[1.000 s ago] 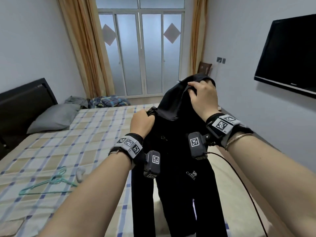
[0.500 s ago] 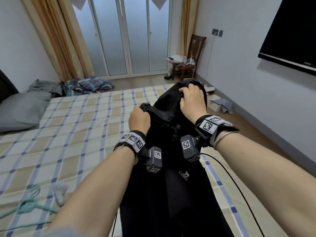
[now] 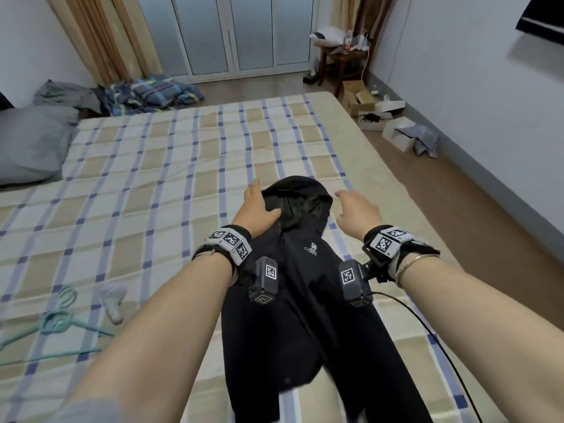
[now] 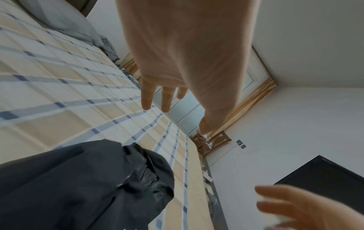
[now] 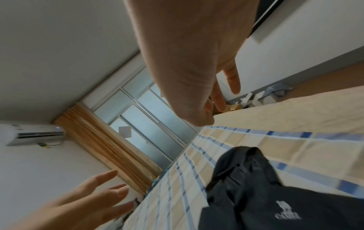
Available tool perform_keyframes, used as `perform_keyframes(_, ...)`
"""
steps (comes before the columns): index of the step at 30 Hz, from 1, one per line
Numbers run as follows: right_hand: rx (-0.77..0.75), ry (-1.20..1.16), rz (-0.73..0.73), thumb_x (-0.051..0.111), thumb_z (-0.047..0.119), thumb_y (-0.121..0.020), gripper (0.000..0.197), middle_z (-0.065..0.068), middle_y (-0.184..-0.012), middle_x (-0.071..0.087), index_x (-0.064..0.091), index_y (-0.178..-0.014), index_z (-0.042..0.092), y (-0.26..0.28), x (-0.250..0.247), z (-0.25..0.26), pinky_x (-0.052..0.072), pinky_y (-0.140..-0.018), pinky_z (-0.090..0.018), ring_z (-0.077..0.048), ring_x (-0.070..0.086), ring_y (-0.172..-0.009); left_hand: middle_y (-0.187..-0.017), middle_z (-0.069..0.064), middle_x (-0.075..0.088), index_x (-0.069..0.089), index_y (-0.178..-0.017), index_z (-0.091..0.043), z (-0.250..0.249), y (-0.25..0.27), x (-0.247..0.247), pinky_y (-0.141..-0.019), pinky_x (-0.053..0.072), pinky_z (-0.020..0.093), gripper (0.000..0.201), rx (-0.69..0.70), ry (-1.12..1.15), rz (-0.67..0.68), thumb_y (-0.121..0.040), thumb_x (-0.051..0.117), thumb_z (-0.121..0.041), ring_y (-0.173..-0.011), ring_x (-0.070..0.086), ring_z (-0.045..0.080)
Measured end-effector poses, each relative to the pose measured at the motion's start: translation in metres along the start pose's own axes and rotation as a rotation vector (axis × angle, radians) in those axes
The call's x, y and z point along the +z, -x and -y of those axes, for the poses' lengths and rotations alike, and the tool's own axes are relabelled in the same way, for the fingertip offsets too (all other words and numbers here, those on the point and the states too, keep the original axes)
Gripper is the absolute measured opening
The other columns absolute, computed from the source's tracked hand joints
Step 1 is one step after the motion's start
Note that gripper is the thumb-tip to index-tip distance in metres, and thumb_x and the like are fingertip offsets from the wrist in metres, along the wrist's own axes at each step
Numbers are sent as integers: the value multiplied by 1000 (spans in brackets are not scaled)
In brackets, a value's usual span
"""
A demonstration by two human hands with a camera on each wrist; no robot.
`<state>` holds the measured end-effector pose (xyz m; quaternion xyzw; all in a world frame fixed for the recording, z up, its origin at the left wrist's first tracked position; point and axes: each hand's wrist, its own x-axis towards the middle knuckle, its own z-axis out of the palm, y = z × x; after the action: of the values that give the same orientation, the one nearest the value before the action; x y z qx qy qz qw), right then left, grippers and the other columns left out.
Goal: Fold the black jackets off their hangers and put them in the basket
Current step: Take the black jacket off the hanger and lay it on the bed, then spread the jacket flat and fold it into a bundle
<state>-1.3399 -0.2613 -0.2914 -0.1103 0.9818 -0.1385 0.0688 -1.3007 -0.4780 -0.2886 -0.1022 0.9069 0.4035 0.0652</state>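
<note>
Black jacket (image 3: 305, 300) lies lengthwise on the bed (image 3: 152, 184), front up, hood end away from the person, white chest logo visible. Lower part runs out of the head view toward the person.

Left hand (image 3: 256, 206): released, fingers straight and spread, at the left edge of the hood. Left wrist view shows the fingers (image 4: 146, 99) above the checked sheet, holding nothing; whether the palm touches the cloth cannot be told.

Right hand (image 3: 357, 209): released, fingers loosely extended, just right of the hood, over the sheet, apart from the jacket. Holds nothing.

Teal hangers (image 3: 58, 322) lie on the bed well to the left of the jacket, a small white cloth item (image 3: 113, 300) beside them. Grey pillow (image 3: 30, 145) at the far left. Boxes (image 3: 375, 114) on the floor along the right wall.
</note>
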Motion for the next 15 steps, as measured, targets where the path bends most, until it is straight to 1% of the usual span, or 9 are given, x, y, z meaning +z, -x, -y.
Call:
perform_keyframes(2, 40, -27, 35, 45, 6, -87, 43, -15, -128, 54, 47, -130, 10, 7, 27, -20, 47, -89, -44, -36, 54, -114, -157, 12, 11, 0, -151, -12, 14, 2, 15, -112, 32, 40, 88, -28, -43, 39, -89, 59, -26, -140, 30, 29)
perform_keyframes(4, 93, -46, 103, 46, 10, -89, 42, -14, -130, 53, 46, -131, 10, 17, 55, -40, 48, -88, -41, -35, 55, -113, -156, 15, 13, 2, -151, -12, 30, 4, 33, -110, 34, 39, 86, -62, -61, 94, -89, 60, -26, -137, 33, 31)
perform_keyframes(6, 130, -39, 164, 49, 18, -91, 41, -15, -129, 53, 45, -131, 8, 24, 83, -62, 49, -88, -41, -34, 55, -113, -156, 15, 14, 1, -152, -13, 45, 6, 53, -108, 35, 37, 85, -95, -78, 119, -90, 59, -24, -135, 36, 32)
perform_keyframes(10, 205, -34, 268, 50, 23, -92, 40, -16, -124, 56, 46, -128, 5, 37, 134, -106, 49, -89, -41, -35, 56, -111, -153, 17, 21, 1, -151, -14, 75, 8, 95, -108, 37, 41, 84, -160, -141, 157, -91, 59, -23, -130, 42, 33)
perform_keyframes(13, 255, -22, 400, 51, 26, -93, 38, -16, -118, 58, 45, -123, 3, 51, 169, -136, 50, -83, -39, -34, 58, -105, -150, 18, 29, 4, -151, -13, 92, 12, 128, -108, 36, 40, 84, -191, -154, 193, -90, 61, -22, -131, 41, 32)
perform_keyframes(14, 281, -40, 461, 52, 28, -92, 41, -16, -117, 59, 44, -124, 3, 56, 181, -146, 51, -81, -39, -34, 60, -102, -149, 18, 31, 5, -151, -13, 96, 13, 140, -109, 36, 39, 84, -201, -149, 209, -89, 61, -22, -132, 41, 31)
perform_keyframes(15, 309, -70, 524, 53, 30, -91, 48, -17, -117, 60, 39, -129, 2, 60, 194, -155, 52, -80, -39, -34, 62, -100, -148, 18, 34, 5, -151, -12, 100, 14, 152, -109, 35, 37, 84, -207, -146, 226, -89, 61, -23, -133, 40, 30)
